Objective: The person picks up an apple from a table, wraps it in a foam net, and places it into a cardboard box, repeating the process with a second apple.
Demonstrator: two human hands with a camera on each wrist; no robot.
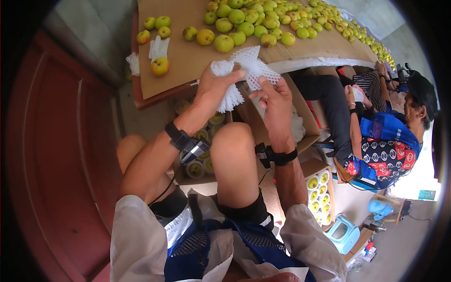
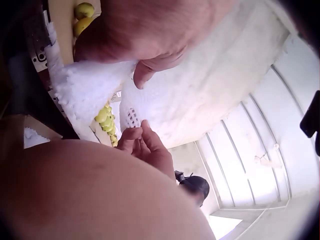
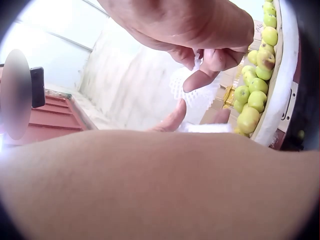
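Note:
My left hand [image 1: 221, 83] grips a bundle of white foam net sleeves [image 1: 229, 96] in front of the table edge. My right hand [image 1: 268, 92] pinches one net sleeve [image 1: 252, 65] that fans out between both hands. In the left wrist view the left hand [image 2: 150, 57] curls over the white bundle [image 2: 82, 90], with the right hand's fingers [image 2: 142, 142] just below. The right wrist view shows the right hand [image 3: 207, 60] pinching the meshed net [image 3: 192, 92], beside a row of green fruit [image 3: 256, 95]. My bare knees rise under both hands.
Many green-yellow fruits [image 1: 253, 23] lie on a cardboard-covered table [image 1: 188, 51]; one fruit [image 1: 160, 66] sits by a loose net. Boxes of wrapped fruit stand below [image 1: 319, 192]. Another person [image 1: 380, 141] sits at the right. A blue stool [image 1: 345, 232] and a red door [image 1: 61, 164] flank me.

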